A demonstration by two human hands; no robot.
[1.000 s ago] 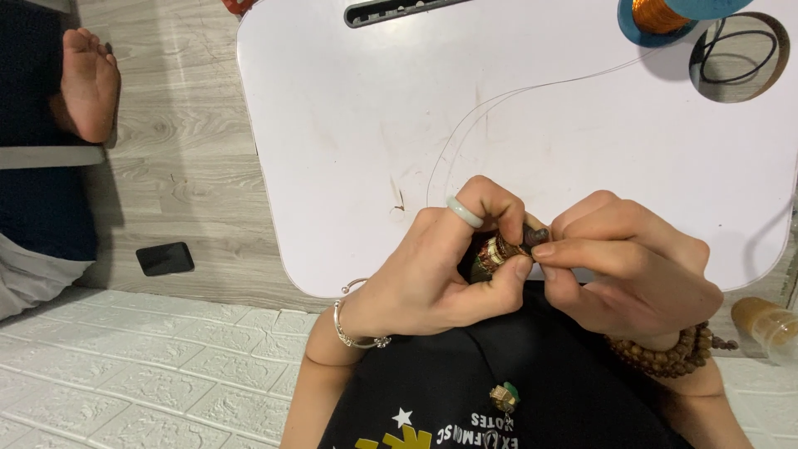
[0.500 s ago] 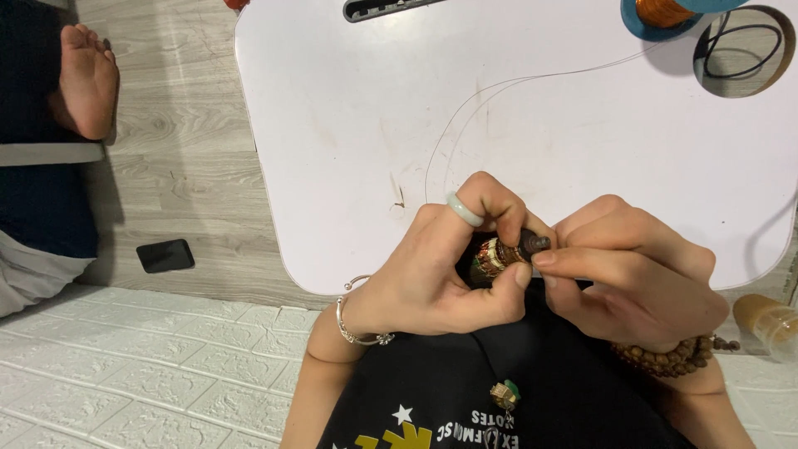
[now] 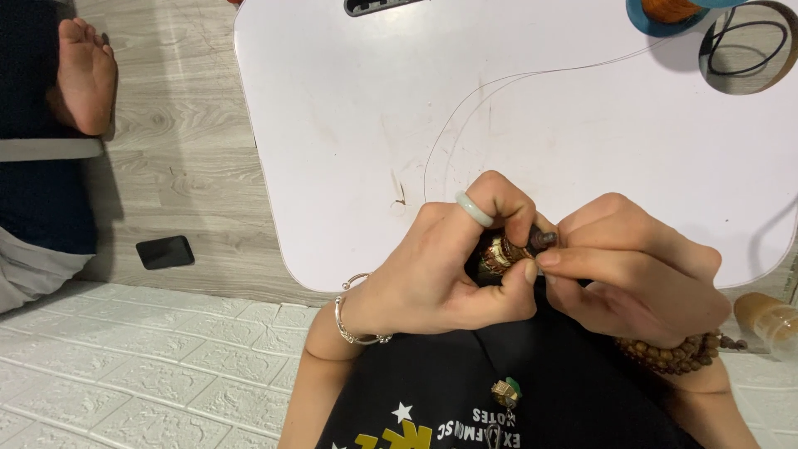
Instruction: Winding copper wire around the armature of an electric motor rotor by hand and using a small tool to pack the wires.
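1. Left hand [image 3: 440, 266]: fingers curled round a gold-and-brown patterned bead [image 3: 499, 254], pinched between thumb and forefinger. One pale ring [image 3: 474, 209] on the forefinger, one silver bangle [image 3: 353, 320] at the wrist.
2. Right hand [image 3: 632, 278]: fingertips pressed together on a small dark bead [image 3: 542, 240], touching the patterned bead at its 2 o'clock. One string of brown wooden beads [image 3: 673, 356] sits round this wrist.
3. Location of work: both beads are held in the air at the near edge of the white table [image 3: 349, 141], over the person's lap.
4. Thread [image 3: 499, 83]: one thin line runs from the hands across the table toward a spool [image 3: 665, 12] at 1 o'clock. Whether it passes through either bead cannot be told.
5. Progress, as a judgement: two beads are in hand and being brought together; no finished strand shows on the table, so most of the stringing appears left.
6. Other count: one black cord loop [image 3: 744, 50] at 1 o'clock; one small gold-and-green bead [image 3: 504, 391] on the lap at 6 o'clock; one dark phone [image 3: 165, 251] on the floor at 9 o'clock; one bare foot [image 3: 83, 75] of another person at 10 o'clock.
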